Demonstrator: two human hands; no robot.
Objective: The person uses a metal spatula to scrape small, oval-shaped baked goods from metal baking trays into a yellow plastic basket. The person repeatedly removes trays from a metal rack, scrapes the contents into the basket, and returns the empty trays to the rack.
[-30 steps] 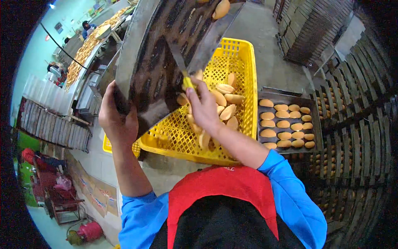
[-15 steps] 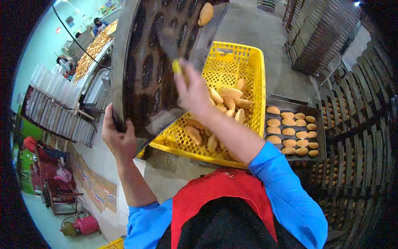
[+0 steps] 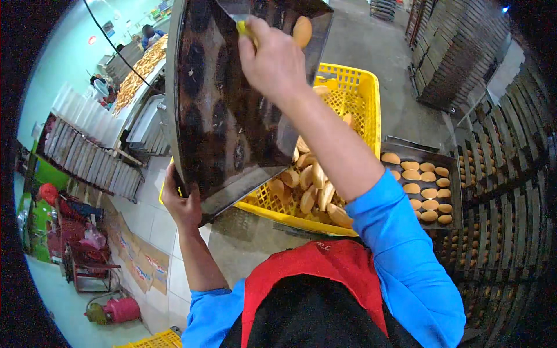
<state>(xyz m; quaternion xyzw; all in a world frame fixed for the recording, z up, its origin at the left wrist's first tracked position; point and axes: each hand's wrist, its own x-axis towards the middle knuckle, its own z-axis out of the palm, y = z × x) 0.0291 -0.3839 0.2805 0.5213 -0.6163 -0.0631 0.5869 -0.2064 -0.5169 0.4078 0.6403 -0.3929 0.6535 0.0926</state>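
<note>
My left hand (image 3: 183, 200) grips the near left edge of a dark baking tray (image 3: 223, 133), which is tilted over a yellow plastic crate (image 3: 374, 110). In my right hand (image 3: 272, 66) is a scraper (image 3: 242, 26) with a yellow handle; its thin blade reaches toward the far part of the tray. One bread roll (image 3: 302, 32) remains against the tray's right side, beyond my right hand. Several golden bread rolls (image 3: 307, 185) lie heaped in the crate, partly hidden by the tray and my right forearm.
To the right, a dark tray (image 3: 454, 174) holds rows of rolls beside tall racks of trays (image 3: 493, 191). Another stack of trays (image 3: 449, 58) stands far right. At left are a rack of trays (image 3: 87, 159), a bread-covered table (image 3: 139, 75) and a pink gas cylinder (image 3: 123, 310).
My right hand has moved up and away across the tray with the scraper. More rolls show in the near part of the crate, while one stays on the tray.
</note>
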